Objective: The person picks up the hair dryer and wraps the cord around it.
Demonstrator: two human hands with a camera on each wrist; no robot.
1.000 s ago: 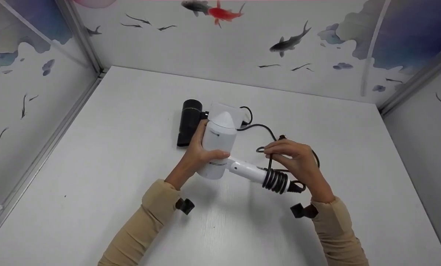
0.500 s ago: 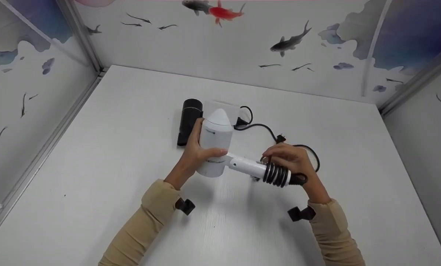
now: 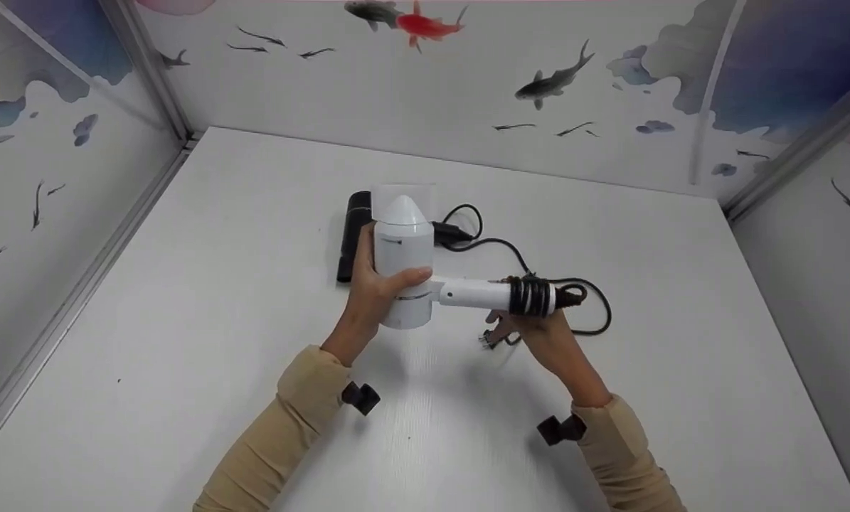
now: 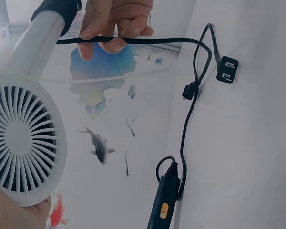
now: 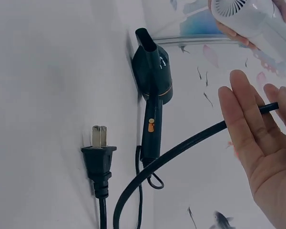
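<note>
A white hair dryer [image 3: 402, 259] is held above the table, its handle pointing right. My left hand [image 3: 373, 295] grips the barrel, thumb across the front. Several turns of black cord [image 3: 530, 297] are wound round the end of the handle. Just beneath these coils is my right hand [image 3: 544, 340], partly hidden by them. In the left wrist view the right hand's fingers [image 4: 115, 46] are curled on the cord's loose stretch. The right wrist view has the cord [image 5: 190, 142] passing between fingers and thumb. A two-pin plug [image 5: 99, 160] hangs near that hand.
A black hair dryer [image 3: 352, 245] with a yellow switch lies on the white table [image 3: 254, 284] behind the left hand. Its cord [image 3: 499, 242] trails right in a loop. A back wall [image 3: 432, 85] painted with fish and side walls enclose the table.
The white hair dryer has shifted left and its handle has swung up to nearly level. My right hand has passed from the far side of the handle to below it, with the cord.
</note>
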